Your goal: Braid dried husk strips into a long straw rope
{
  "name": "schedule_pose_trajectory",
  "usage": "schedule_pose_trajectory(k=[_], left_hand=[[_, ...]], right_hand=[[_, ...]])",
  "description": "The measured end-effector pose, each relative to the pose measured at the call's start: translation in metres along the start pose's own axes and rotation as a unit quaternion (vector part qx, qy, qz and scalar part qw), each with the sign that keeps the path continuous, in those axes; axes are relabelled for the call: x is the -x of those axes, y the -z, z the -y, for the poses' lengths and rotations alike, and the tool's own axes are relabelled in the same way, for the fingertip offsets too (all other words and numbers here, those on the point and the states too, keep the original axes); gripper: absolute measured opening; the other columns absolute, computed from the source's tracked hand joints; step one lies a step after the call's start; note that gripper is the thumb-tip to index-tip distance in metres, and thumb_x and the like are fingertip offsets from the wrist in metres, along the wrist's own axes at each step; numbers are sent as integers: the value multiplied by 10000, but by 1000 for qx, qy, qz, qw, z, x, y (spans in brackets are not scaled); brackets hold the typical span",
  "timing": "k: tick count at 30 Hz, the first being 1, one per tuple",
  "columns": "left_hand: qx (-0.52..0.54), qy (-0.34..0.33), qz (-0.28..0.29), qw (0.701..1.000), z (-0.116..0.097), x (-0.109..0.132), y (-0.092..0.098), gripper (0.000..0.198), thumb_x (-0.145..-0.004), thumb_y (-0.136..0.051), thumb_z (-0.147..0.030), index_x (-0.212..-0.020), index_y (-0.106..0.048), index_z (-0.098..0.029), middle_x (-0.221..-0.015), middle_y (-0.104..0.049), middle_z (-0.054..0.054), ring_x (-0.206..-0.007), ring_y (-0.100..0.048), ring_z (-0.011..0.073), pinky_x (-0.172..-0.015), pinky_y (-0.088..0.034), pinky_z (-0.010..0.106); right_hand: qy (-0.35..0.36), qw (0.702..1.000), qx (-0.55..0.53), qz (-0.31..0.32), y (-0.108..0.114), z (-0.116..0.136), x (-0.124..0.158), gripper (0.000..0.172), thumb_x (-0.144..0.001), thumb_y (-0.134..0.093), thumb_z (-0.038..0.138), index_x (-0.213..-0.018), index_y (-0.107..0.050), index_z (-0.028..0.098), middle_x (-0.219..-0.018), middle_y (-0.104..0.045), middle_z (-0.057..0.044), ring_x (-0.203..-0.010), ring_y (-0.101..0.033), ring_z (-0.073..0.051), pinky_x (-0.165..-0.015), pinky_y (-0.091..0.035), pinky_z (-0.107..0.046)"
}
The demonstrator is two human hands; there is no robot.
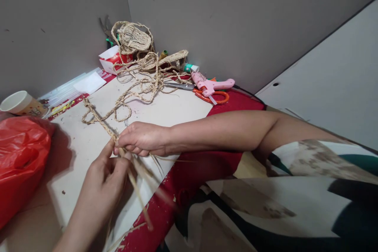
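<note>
Between my two hands is the working end of a braided straw cord (102, 121), its loose strands (138, 191) fanning down toward me, partly blurred. My left hand (104, 171) pinches the strands from below with thumb and fingertips. Right above it, my right hand (137, 138) is closed on the braid, fingers curled around it. The two hands nearly touch. From the grip the finished braid runs up and left across a pale sheet (177, 114), then loops back to a tangled heap of the same cord (147, 86).
Orange-handled scissors (211, 93) and a pink glue gun (211, 83) lie beyond my right hand. Farther back are a coiled braid (134, 38), a red-and-white box (113, 60) and pruning shears (106, 31). At left stand a paper cup (23, 104) and red plastic bag (23, 161).
</note>
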State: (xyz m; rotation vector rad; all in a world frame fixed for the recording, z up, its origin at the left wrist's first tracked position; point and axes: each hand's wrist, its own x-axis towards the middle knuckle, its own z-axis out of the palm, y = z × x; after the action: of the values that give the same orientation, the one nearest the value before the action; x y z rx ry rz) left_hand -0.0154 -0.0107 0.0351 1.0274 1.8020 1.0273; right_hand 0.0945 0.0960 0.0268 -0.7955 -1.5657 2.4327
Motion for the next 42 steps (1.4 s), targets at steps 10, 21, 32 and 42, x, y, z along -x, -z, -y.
schedule_pose_trajectory(k=[10, 21, 32, 42], left_hand=[[216, 64, 6, 974, 4, -22, 10, 262, -676, -693, -268, -909, -652, -156, -800, -651, 32, -732, -593, 138, -669, -487, 219], [129, 73, 42, 988, 10, -23, 12, 190, -693, -677, -305, -755, -595, -146, -533, -392, -52, -446, -298, 46, -388, -226, 130], [126, 141, 94, 978, 9, -26, 12, 327, -733, -639, -451, -633, -527, -161, -457, -223, -91, -395, -146, 37, -356, -135, 153], [111, 110, 67, 985, 18, -25, 10, 298, -753, -638, -440, -693, -587, -153, -439, -290, -80, -392, -188, 37, -364, -152, 144]], right_hand=[[-53, 992, -12, 110, 18, 11, -6, 98, -756, -509, 175, -703, -539, 99, -420, -281, 108, -320, -145, -11, -293, -113, -126], [41, 975, 201, 81, 25, 10, -11, 125, -697, -524, 182, -600, -548, 106, -452, -447, 51, -436, -388, -51, -444, -315, -178], [179, 815, 550, 19, 19, 16, 2, 231, -794, -520, 263, -850, -688, 116, -678, -598, -22, -595, -433, -91, -561, -305, -215], [178, 750, 636, 26, 27, 35, 13, 227, -812, -455, 183, -769, -660, 96, -712, -612, -52, -575, -377, -95, -562, -279, -241]])
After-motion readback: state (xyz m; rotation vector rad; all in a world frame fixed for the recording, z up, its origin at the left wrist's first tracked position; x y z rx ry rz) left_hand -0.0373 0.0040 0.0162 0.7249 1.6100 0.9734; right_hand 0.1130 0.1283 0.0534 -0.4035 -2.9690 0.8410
